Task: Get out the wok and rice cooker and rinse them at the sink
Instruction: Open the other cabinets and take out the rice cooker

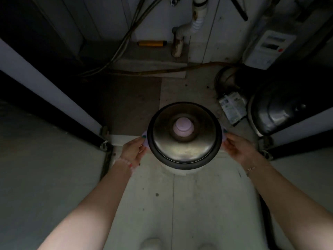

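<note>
dim cabinet floor (129, 98) under the sink plumbing, both doors swung wide, is what we look down into. at its front edge, about midway between the doors, sits the rice cooker (183, 139), seen from straight above: steel lid (183, 150) seated inside the dark rim, lilac knob (183, 128) in the middle.

our left hand (134, 150) and right hand (237, 147) each close on a small lilac side handle, thumbs on top and fingers curled under, so both are wrapped on the cooker and nothing else. we judge the two-sided hold is there to keep the body level, so the loose-looking lid does not slide. whether the base is already off the floor we cannot tell.

the wok (277, 112), or what we take for it, is a dark rounded shell leaning near the right edge, apart from the cooker and untouched. just beside it lies a paper packet (232, 109). a brown hose (162, 71) runs across the back, a white drain pipe (182, 33) drops at the back edge, and a yellow tube (151, 43) lies to its left.

toward us the way looks open. the door edges flank the hands closely, and the packet sits nearest the wok.
</note>
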### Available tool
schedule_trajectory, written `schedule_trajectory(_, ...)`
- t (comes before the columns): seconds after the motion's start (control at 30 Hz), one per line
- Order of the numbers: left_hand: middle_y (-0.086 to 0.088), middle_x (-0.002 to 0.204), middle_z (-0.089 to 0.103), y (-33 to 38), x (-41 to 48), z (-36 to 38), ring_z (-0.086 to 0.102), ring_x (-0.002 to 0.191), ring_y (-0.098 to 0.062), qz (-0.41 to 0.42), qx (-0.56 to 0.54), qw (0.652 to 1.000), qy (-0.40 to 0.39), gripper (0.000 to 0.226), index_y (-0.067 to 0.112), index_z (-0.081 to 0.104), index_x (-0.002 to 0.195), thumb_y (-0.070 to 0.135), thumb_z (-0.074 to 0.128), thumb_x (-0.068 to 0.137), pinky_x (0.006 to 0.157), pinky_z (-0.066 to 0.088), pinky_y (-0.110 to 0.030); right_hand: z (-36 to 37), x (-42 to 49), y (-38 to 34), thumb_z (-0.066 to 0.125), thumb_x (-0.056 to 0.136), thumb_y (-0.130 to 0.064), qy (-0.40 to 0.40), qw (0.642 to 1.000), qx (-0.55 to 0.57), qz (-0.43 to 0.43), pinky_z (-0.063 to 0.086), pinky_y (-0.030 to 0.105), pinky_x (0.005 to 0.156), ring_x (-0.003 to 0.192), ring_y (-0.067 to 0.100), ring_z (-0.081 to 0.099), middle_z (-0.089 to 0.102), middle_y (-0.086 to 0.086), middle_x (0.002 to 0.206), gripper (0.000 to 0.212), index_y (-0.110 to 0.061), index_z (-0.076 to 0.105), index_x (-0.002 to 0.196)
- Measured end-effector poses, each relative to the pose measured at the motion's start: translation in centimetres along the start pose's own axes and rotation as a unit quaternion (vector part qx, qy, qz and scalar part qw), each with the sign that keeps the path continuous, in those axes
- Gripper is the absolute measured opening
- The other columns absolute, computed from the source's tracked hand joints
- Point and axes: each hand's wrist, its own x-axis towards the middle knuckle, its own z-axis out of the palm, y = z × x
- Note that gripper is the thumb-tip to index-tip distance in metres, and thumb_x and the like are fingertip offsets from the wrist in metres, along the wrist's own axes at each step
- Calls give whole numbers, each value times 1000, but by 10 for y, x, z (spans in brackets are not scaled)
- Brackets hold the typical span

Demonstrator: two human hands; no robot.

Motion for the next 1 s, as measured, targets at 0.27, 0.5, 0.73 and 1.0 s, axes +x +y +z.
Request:
schedule_trajectory(0.27, 9, 50, 62, 35, -115, -13, 55, 41, 3, -20, 8, 999, 47, 18, 13, 57, 82, 11, 48, 97, 45, 47, -12, 14, -122, -30, 97, 22, -22, 10, 997, 37, 69, 54, 16, 54, 45, 7, 57, 64, 3, 56, 53, -12, 70, 67)
schedule_trajectory(0.5, -1, 69, 69, 69, -233, -29, 65, 58, -2, -35, -17, 998, 53, 20, 5, 61, 100, 5, 41, 98, 72, 51, -16, 43, -238, -60, 56, 90, -4, 82, 993, 18, 82, 50, 15, 46, 43, 4, 61, 66, -3, 52, 13, -9, 62, 79)
schedule_trajectory(0.73, 2, 55, 65, 97, -339, -33, 64, 59, -5, -39, -65, 997, 10, 53, 9, 71, 52, 0, 42, 95, 70, 50, -20, 54, -321, -79, 50, 93, -7, 90, 992, -61, 68, 51, 17, 55, 48, -1, 59, 66, -10, 54, 14, -12, 63, 93)
schedule_trajectory(1.0, 0, 66, 61, 122, -437, -37, 58, 62, -7, 50, 48, 997, 37, 27, 8, 57, 75, 3, 41, 96, 54, 50, -16, 67, -417, -105, 53, 90, -2, 111, 989, -97, -10, 53, 20, 65, 79, 16, 62, 67, 10, 94, 23, 1, 65, 109)
